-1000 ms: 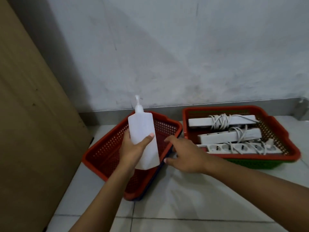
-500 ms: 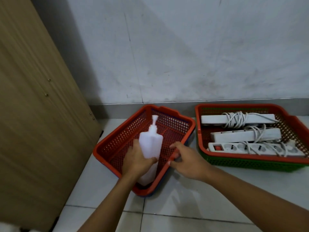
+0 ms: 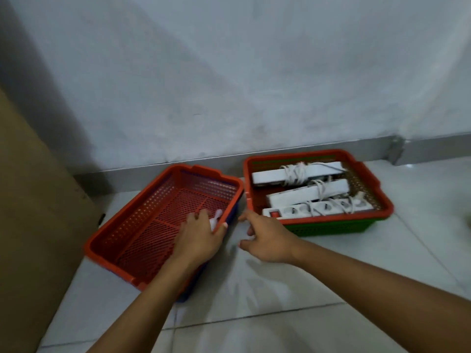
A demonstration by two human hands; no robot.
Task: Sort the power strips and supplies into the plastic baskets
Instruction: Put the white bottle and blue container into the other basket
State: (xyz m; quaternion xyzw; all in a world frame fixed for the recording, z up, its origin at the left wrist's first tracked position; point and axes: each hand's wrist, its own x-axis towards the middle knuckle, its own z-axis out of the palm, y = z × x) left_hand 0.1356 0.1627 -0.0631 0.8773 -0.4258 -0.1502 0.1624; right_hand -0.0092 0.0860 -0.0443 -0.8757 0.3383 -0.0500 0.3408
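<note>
A red mesh basket (image 3: 142, 212) lies on the tiled floor at the left, nested on a blue one. My left hand (image 3: 198, 238) rests inside its right side, on top of the white pump bottle (image 3: 216, 220), which lies low along the basket's right wall; only its pump end shows. My right hand (image 3: 265, 238) hovers over the floor between the baskets, fingers apart, holding nothing. At the right, a second red basket (image 3: 382, 200) nested on a green one holds three white power strips (image 3: 305, 192) with wound cords.
A brown wooden panel (image 3: 38, 212) stands close along the left. A grey wall with a skirting board (image 3: 305, 151) runs right behind both baskets. Bare white tiles (image 3: 280, 301) stretch in front of them.
The bottle went from upright above the left basket to lying down inside it under my left hand. My right hand let go of that basket's rim and drew back.
</note>
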